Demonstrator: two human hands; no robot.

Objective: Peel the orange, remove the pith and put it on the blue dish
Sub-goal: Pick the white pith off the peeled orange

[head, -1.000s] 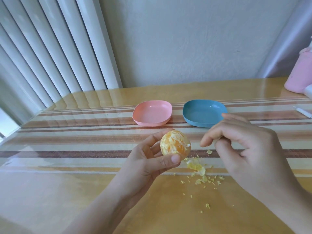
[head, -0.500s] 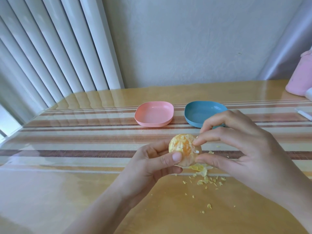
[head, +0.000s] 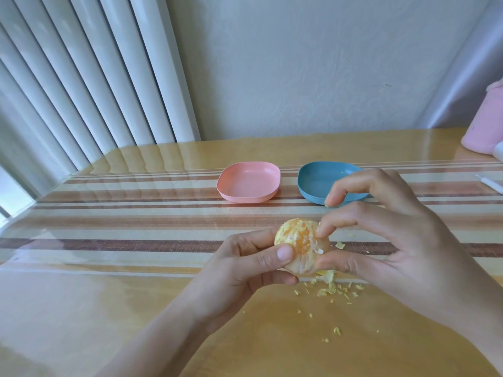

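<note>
A peeled orange (head: 299,244), still streaked with white pith, is held above the table in front of me. My left hand (head: 245,270) grips it from the left, thumb across its front. My right hand (head: 386,240) pinches the orange's right side between thumb and a fingertip, its other fingers curled above. The blue dish (head: 315,180) sits behind my right hand, holding nothing; its right part is hidden by my fingers.
A pink dish (head: 249,182) sits left of the blue one. Small pith and peel scraps (head: 330,288) lie on the table under the orange. A pink container (head: 484,126) and a white stick (head: 490,183) are at the far right.
My right hand, apart from the orange a second ago, has come left and now pinches its right side. The orange has shifted slightly right in my left hand.
</note>
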